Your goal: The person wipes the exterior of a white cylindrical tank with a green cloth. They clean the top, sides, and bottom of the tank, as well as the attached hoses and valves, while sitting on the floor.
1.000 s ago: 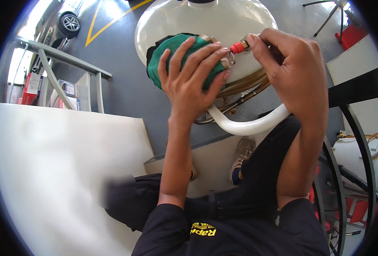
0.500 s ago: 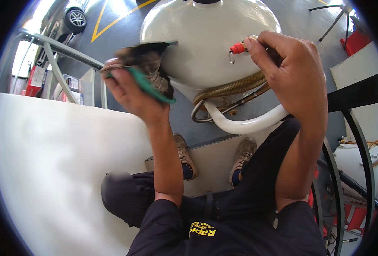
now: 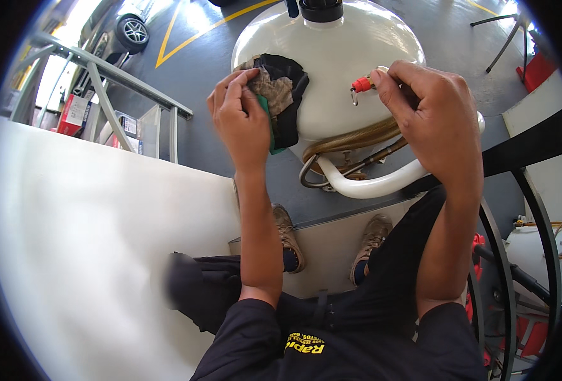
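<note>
One cloth bundle (image 3: 285, 98), black, tan and green: gripped in the curled fingers of my left hand (image 3: 241, 120), at the left of the white tank (image 3: 338, 63). One red fitting (image 3: 361, 84) with a small ring (image 3: 354, 98): pinched by thumb and fingers of my right hand (image 3: 434, 111), over the tank's right part. One brown hose (image 3: 354, 138): along the tank's near side, above a bent white tube (image 3: 373, 188).

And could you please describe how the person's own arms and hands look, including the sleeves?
The left hand and right hand are ungloved, with no watch or band visible at either wrist. The forearms are bare. Short, dark sleeves end near the elbows, on a dark shirt with yellow print.
</note>
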### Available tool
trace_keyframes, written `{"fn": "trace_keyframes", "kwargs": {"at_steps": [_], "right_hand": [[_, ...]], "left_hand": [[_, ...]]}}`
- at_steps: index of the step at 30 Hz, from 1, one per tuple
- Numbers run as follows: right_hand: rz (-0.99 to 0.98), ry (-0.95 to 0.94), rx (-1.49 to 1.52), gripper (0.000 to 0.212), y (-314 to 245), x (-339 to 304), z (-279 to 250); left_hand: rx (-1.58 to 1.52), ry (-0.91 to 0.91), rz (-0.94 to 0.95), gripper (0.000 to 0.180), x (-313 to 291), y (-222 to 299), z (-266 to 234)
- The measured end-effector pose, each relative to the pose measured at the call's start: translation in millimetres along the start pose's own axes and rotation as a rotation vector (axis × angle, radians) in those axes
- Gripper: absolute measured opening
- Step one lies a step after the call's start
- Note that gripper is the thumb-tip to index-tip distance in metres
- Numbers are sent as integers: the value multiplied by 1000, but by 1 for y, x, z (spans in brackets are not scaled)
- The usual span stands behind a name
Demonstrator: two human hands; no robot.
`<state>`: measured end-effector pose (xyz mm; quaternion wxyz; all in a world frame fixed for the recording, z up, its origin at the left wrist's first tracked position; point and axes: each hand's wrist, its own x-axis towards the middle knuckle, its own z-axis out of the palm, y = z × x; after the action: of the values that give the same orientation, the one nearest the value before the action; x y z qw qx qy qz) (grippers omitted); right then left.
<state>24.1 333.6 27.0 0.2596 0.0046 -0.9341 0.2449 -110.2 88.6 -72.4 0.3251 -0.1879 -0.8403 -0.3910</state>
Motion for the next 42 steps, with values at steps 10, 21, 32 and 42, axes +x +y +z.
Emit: {"fn": "trace_keyframes", "kwargs": {"at_steps": [10,21,32,42], "right_hand": [[-29,22,3,32,7,-1,4],[-56,38,-30,30,7,0,4],[-79,103,82,30,2,-5,10],[-79,28,-10,30,4,0,5]], "left_hand": [[180,-136,364,53,-18,33,26],[122,-150,283,43,-2,17,24],[5,-44,186,50,40,-38,38],[-46,-392,429,45,13,28,17]]}}
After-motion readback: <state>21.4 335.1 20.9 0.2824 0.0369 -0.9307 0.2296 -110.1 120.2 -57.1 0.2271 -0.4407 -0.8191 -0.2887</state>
